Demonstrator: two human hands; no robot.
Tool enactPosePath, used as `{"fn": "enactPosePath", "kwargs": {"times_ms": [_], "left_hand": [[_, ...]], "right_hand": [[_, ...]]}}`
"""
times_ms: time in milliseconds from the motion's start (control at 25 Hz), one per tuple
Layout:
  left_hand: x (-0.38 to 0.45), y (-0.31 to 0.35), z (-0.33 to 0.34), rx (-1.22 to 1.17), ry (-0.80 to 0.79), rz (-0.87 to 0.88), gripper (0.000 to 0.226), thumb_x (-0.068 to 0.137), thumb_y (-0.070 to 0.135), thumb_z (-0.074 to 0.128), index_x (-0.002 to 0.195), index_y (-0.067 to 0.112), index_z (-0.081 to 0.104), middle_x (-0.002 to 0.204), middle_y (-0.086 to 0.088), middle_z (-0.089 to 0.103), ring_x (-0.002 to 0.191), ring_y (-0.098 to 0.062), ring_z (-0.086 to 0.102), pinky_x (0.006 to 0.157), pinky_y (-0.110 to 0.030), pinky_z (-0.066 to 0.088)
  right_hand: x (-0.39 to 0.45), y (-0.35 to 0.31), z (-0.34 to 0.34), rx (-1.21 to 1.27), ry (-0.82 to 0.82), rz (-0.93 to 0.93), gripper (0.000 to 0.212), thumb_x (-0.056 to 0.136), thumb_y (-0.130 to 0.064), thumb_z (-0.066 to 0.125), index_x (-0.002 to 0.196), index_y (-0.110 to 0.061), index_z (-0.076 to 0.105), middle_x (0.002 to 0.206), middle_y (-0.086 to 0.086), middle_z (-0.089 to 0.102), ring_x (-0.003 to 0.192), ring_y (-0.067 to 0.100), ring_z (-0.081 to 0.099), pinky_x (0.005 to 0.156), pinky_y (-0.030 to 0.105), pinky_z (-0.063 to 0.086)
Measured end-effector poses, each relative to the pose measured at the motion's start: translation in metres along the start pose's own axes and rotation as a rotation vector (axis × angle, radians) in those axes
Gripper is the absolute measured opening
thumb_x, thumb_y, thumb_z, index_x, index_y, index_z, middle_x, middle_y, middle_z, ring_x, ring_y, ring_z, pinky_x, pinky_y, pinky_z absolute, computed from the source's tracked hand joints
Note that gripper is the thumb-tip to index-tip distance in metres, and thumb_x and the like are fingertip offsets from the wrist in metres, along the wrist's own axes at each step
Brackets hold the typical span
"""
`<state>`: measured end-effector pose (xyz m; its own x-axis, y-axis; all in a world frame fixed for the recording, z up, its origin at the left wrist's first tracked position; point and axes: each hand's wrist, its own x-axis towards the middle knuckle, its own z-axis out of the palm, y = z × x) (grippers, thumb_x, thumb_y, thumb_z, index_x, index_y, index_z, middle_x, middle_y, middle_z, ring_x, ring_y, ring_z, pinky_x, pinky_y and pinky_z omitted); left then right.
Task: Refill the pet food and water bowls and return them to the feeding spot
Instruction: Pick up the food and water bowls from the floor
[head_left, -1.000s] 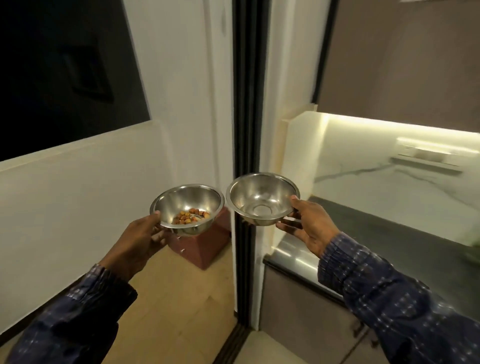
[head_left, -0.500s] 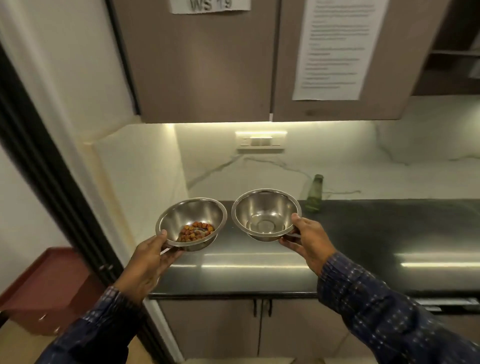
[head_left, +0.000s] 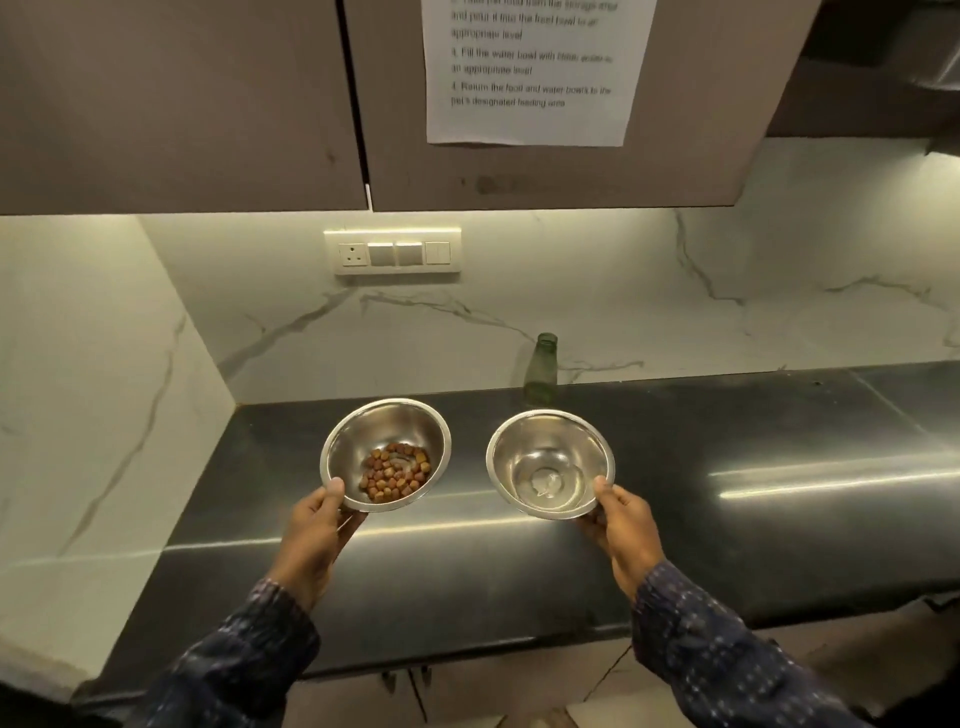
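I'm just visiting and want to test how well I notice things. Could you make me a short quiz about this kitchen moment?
1. True or false: the round steel bowl with brown kibble is held by the left hand.
2. What does the round steel bowl held by the right hand contain? A) kibble B) a shallow pool of clear liquid C) a spoon
3. Fill in: the green glass bottle stands on the dark polished countertop, against the ____ marble wall.

Key: 1 true; 2 B; 3 white.
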<state>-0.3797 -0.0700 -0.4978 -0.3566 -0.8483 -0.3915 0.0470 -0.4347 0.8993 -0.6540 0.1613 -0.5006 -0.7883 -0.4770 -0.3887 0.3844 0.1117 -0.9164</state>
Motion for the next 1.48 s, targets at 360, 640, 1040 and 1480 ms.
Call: {"fn": "enactPosePath", "kwargs": {"times_ms": [360,640,1040,1480], "left_hand": [[0.117,-0.083,0.028,0.095,0.292,-0.063,0.029,0.111,0.025,0.049,0.11,0.004,0.069,0.105,-0.014,0.074,0.108,-0.03,0.07,0.083,-0.034,0.058],[0.162,-0.118,0.029,0.313,0.421,-0.116,0.038,0.11,0.036,0.051,0.107,0.004,0.071,0.097,-0.015,0.069,0.076,-0.021,0.061,0.067,-0.034,0.057],[0.172,-0.138,0.04,0.357,0.445,-0.126,0.036,0.108,0.043,0.05,0.096,0.016,0.07,0.097,-0.012,0.073,0.083,-0.025,0.067,0.076,-0.037,0.056],[0.143,-0.115,0.012,0.754,0.517,0.193,0.038,0.109,0.025,0.051,0.098,-0.004,0.071,0.105,-0.026,0.065,0.097,-0.044,0.066,0.093,-0.047,0.051]], "right_hand": [[0.152,0.074,0.047,-0.062,0.065,0.145,0.026,0.107,-0.029,0.059,0.118,-0.009,0.07,0.12,0.014,0.074,0.107,0.026,0.075,0.097,0.047,0.063],[0.188,0.101,0.073,-0.07,0.095,0.197,0.024,0.108,-0.02,0.058,0.088,-0.015,0.07,0.109,0.013,0.074,0.1,0.025,0.073,0.089,0.041,0.063],[0.199,0.11,0.053,-0.114,0.11,0.228,0.015,0.105,-0.025,0.062,0.096,-0.016,0.07,0.115,0.011,0.069,0.1,0.021,0.071,0.085,0.037,0.063],[0.163,0.106,0.037,-0.21,0.314,0.156,0.036,0.104,-0.046,0.056,0.109,-0.01,0.062,0.094,0.009,0.068,0.082,0.024,0.071,0.082,0.044,0.061]]}}
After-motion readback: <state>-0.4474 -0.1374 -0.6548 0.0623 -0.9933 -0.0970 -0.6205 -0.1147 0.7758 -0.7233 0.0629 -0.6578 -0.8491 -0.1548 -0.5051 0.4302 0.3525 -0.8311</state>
